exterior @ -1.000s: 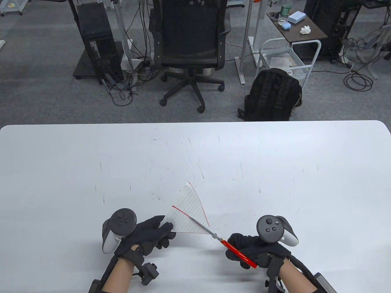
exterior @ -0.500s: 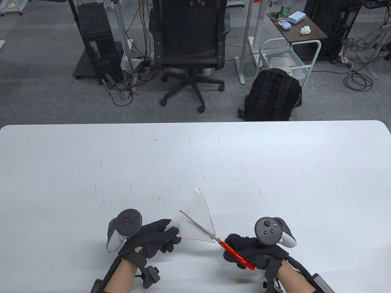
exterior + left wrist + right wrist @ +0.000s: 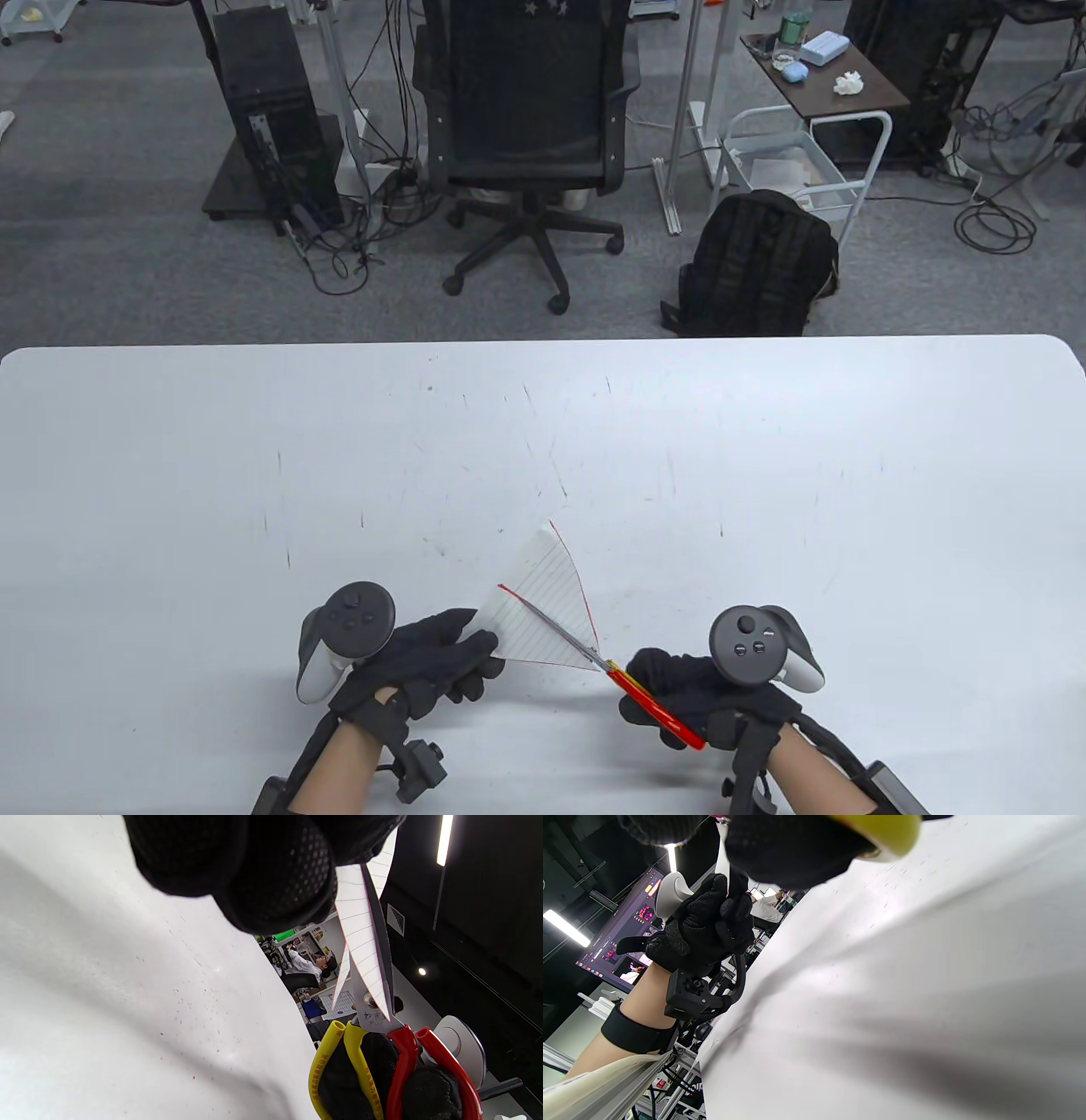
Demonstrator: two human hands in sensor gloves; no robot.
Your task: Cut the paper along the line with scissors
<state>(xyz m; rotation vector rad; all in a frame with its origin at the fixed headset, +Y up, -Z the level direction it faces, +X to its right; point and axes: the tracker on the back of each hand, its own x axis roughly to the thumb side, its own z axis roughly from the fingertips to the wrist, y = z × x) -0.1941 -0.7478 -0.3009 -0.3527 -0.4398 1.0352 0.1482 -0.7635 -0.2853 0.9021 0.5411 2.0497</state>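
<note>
table view: mounted high at the near edge, angled down and forward; the full white surface (image 3: pixel 764 475) is covered, with the office chair (image 3: pixel 530 127) and floor beyond it; both hands are seen at the bottom edge, mid distance.
left wrist view: placed very close under the left hand (image 3: pixel 263 861), strongly tilted; aimed across the surface toward the right hand (image 3: pixel 382 1077) and scissors (image 3: pixel 377 1001).
right wrist view: placed very close under the right hand (image 3: pixel 793 844), tilted; aimed back across the surface at the left hand (image 3: pixel 700 929).
shared: paper (image 3: pixel 539 607), scissors and surface are covered by table and left wrist views; each wrist view covers the opposite hand.
</note>
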